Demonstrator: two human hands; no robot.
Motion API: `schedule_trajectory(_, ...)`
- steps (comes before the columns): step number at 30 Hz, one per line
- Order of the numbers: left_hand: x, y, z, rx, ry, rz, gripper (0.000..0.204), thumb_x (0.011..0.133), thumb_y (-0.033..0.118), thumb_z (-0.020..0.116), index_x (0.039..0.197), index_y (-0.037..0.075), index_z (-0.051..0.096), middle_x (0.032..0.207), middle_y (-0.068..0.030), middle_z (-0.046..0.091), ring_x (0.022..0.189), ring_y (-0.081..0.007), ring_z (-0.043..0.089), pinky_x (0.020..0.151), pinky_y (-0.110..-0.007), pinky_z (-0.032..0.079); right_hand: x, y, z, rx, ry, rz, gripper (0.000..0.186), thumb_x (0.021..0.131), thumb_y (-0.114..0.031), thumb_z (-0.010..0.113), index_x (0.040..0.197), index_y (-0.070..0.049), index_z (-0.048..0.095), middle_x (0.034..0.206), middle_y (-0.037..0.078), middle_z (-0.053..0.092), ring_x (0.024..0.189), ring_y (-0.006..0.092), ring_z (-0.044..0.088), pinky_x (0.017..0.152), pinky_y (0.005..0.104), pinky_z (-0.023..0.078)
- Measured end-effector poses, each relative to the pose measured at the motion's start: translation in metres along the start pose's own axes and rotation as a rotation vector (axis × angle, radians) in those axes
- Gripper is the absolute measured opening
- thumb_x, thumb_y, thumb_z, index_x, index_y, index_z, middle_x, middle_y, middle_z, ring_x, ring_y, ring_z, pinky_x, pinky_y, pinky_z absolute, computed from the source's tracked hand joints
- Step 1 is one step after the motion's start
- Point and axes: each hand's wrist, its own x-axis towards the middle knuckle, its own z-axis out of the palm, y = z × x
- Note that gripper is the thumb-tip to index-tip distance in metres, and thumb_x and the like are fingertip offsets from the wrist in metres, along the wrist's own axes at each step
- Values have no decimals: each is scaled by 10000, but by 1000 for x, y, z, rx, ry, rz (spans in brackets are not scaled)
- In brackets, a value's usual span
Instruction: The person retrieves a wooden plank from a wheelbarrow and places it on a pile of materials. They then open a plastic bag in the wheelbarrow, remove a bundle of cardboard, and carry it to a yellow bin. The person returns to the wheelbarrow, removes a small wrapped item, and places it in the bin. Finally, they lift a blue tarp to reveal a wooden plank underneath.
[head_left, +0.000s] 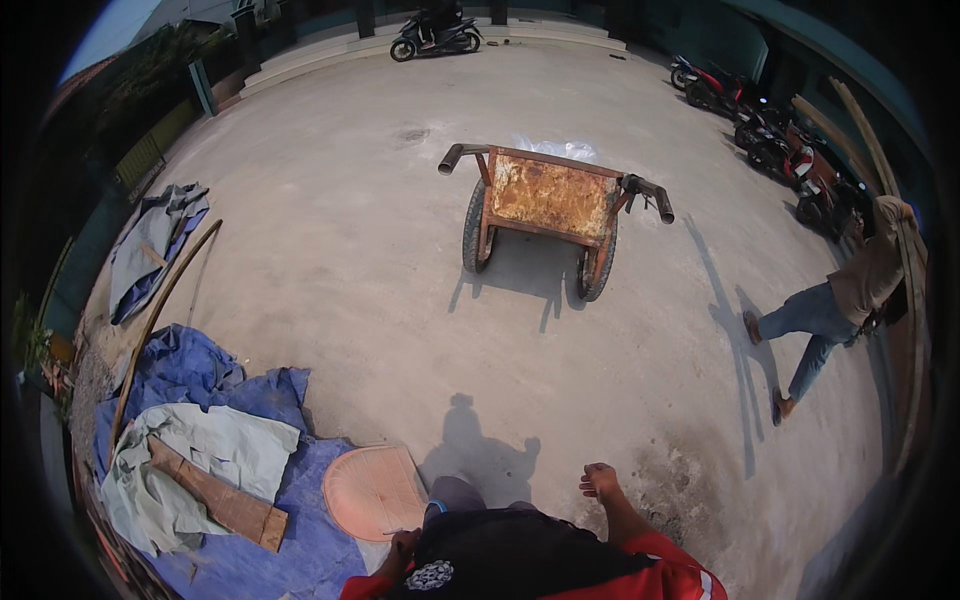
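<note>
My right hand is held out over the concrete with its fingers curled in and nothing visible in them. My left hand hangs low beside my body, dark in shadow, and its fingers are hard to make out. Just ahead of it is an orange-tan flat piece with a rounded end, at the edge of a blue tarp; whether the hand touches it I cannot tell. Farther off stands a rusty two-wheeled handcart, its two handles toward me and something whitish, like clear plastic, behind its panel.
At the left, a wooden plank lies on a pale sheet, near a long curved pole. Another folded tarp lies beyond. At right, a person walks carrying long poles. Parked motorbikes line the wall; another motorbike is far ahead.
</note>
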Motion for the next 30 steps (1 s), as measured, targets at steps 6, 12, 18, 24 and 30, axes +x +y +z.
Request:
schedule_trajectory(6,88,43,-171,-1002,334,-609,328,855,330,638,934,13,604,696,-45,558,549,-152,551,421,-305,419,34,-93,102,-179,-102,60,355,869,-243,594,1148,-33,529,943,137,621,755,279,646,649,424,540)
schedule_trajectory(12,209,11,-283,-1027,557,-404,417,840,352,638,1005,-31,630,725,-87,620,594,-160,582,504,-311,457,100,-216,199,-269,-193,22,341,879,-240,570,1149,-41,507,934,138,613,732,289,639,608,430,531)
schedule_trajectory(18,258,17,-360,-1080,467,-587,500,839,416,609,1065,-30,627,769,-119,635,624,-189,598,525,-325,476,195,-345,275,-364,-69,169,264,876,-193,551,1097,-53,512,876,175,596,659,310,615,540,441,502)
schedule_trajectory(24,259,-19,-418,-1079,409,-820,483,835,434,604,990,-22,642,715,-102,612,559,-189,575,447,-321,454,238,-494,416,-178,-180,-57,309,913,-252,534,1157,-72,476,926,140,581,722,281,606,594,435,512)
schedule_trajectory(30,317,-90,-479,-1163,425,-804,452,836,417,583,924,-21,653,726,-102,622,576,-193,595,431,-339,460,243,-562,575,-281,-292,-87,297,918,-263,526,1156,-94,469,948,129,584,756,273,608,615,425,523)
